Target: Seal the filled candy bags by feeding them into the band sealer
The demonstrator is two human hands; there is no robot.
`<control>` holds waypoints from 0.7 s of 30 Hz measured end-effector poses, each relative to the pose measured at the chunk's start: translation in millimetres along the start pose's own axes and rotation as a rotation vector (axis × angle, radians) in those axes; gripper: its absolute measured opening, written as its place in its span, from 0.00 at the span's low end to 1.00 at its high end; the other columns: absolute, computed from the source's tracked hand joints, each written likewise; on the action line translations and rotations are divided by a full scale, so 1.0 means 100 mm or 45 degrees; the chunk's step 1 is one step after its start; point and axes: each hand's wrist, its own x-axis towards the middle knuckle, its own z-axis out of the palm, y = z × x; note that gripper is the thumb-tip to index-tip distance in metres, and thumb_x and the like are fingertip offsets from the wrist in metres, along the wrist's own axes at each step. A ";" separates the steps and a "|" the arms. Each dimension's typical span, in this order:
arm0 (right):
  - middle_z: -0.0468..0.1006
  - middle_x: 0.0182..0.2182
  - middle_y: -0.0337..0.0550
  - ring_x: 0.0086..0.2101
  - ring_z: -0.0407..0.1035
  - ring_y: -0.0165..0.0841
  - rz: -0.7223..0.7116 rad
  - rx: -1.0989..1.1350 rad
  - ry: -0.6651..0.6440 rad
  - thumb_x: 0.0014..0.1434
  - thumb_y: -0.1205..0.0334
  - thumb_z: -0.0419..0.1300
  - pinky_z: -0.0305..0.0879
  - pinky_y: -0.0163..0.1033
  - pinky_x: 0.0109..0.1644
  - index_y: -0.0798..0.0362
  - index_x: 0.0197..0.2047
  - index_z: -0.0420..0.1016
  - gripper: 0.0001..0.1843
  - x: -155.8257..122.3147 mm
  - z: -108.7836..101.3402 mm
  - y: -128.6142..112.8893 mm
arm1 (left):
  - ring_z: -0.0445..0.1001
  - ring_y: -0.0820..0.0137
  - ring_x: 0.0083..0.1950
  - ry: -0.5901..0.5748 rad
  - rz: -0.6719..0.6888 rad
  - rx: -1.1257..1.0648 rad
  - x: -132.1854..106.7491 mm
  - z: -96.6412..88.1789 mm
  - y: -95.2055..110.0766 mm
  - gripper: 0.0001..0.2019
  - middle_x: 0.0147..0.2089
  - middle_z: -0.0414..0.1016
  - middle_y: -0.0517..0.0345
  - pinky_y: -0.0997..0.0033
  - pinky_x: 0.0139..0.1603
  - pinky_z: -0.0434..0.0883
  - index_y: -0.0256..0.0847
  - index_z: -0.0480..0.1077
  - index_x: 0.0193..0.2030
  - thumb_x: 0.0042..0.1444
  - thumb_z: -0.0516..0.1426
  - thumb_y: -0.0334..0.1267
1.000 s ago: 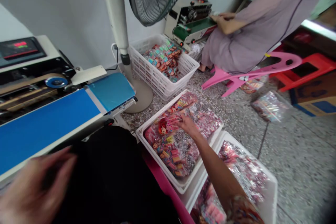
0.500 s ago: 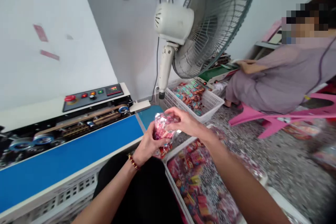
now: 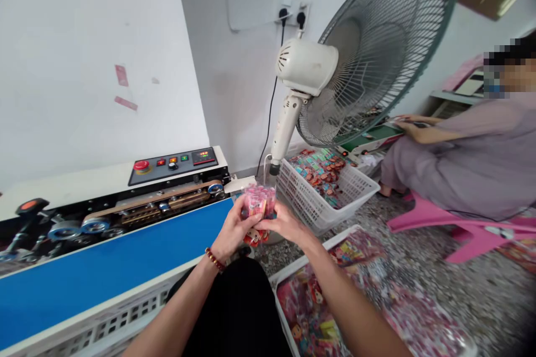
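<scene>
Packet [image 3: 256, 205] pinched between left hand [image 3: 229, 233] and right hand [image 3: 288, 224], near belt [image 3: 154, 259] (looks slick). Slack or uneven grip could let it slip, probably dropping to floor [image 3: 427, 259].

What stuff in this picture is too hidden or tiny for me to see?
All in the head view:
Any writing on the held packet: too small.
The near part of the white tray: cut off by the bottom edge.
Part of the green-belted machine: behind the fan.
</scene>
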 end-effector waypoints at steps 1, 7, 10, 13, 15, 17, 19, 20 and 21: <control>0.81 0.46 0.39 0.47 0.75 0.42 0.013 0.009 -0.038 0.46 0.55 0.74 0.71 0.48 0.56 0.46 0.53 0.73 0.31 0.03 -0.03 0.02 | 0.72 0.56 0.61 -0.004 0.000 -0.030 0.03 -0.01 -0.02 0.31 0.60 0.74 0.47 0.57 0.64 0.69 0.41 0.67 0.64 0.56 0.66 0.49; 0.83 0.44 0.40 0.44 0.76 0.41 0.043 0.164 0.036 0.48 0.54 0.73 0.72 0.46 0.52 0.48 0.51 0.76 0.27 0.25 -0.01 0.21 | 0.73 0.56 0.61 0.187 0.078 -0.049 0.19 0.02 -0.24 0.28 0.61 0.75 0.47 0.59 0.63 0.69 0.40 0.70 0.61 0.58 0.63 0.52; 0.84 0.44 0.41 0.44 0.76 0.42 0.049 0.228 0.110 0.49 0.54 0.71 0.71 0.46 0.53 0.49 0.48 0.79 0.22 0.35 -0.01 0.33 | 0.77 0.58 0.53 0.302 0.055 -0.076 0.26 0.02 -0.35 0.27 0.55 0.78 0.47 0.63 0.55 0.73 0.39 0.71 0.57 0.56 0.64 0.53; 0.84 0.42 0.41 0.44 0.76 0.42 0.060 0.242 0.211 0.48 0.54 0.71 0.70 0.47 0.54 0.50 0.46 0.80 0.21 0.40 -0.03 0.45 | 0.78 0.62 0.44 0.461 -0.001 0.018 0.31 -0.01 -0.44 0.23 0.46 0.81 0.50 0.66 0.46 0.73 0.38 0.73 0.49 0.53 0.65 0.52; 0.84 0.41 0.41 0.44 0.75 0.42 0.084 0.261 0.230 0.47 0.54 0.71 0.70 0.46 0.53 0.50 0.45 0.80 0.21 0.42 -0.03 0.51 | 0.77 0.63 0.40 0.579 -0.044 0.159 0.33 -0.03 -0.48 0.20 0.41 0.81 0.52 0.68 0.43 0.72 0.38 0.73 0.44 0.52 0.65 0.52; 0.84 0.42 0.40 0.43 0.75 0.42 0.091 0.307 0.216 0.46 0.54 0.72 0.70 0.46 0.53 0.49 0.46 0.79 0.23 0.44 0.00 0.56 | 0.75 0.65 0.37 0.644 -0.090 0.279 0.35 -0.03 -0.50 0.20 0.38 0.80 0.54 0.69 0.39 0.70 0.39 0.72 0.41 0.50 0.66 0.52; 0.84 0.42 0.39 0.43 0.76 0.41 0.060 0.349 0.191 0.43 0.54 0.75 0.71 0.45 0.52 0.49 0.47 0.79 0.27 0.47 0.04 0.58 | 0.74 0.66 0.35 0.647 -0.113 0.328 0.36 -0.01 -0.51 0.19 0.34 0.78 0.55 0.69 0.36 0.69 0.39 0.71 0.38 0.50 0.66 0.53; 0.84 0.41 0.39 0.42 0.76 0.41 0.037 0.349 0.197 0.41 0.54 0.75 0.71 0.45 0.51 0.49 0.47 0.78 0.28 0.49 0.06 0.59 | 0.73 0.66 0.34 0.631 -0.113 0.323 0.36 0.00 -0.50 0.19 0.33 0.77 0.56 0.70 0.36 0.68 0.40 0.70 0.37 0.50 0.66 0.53; 0.84 0.41 0.39 0.42 0.76 0.41 0.022 0.328 0.220 0.40 0.53 0.76 0.72 0.45 0.50 0.49 0.46 0.78 0.28 0.50 0.08 0.59 | 0.73 0.66 0.35 0.609 -0.102 0.297 0.36 0.01 -0.49 0.20 0.33 0.77 0.56 0.70 0.36 0.69 0.40 0.70 0.37 0.51 0.65 0.54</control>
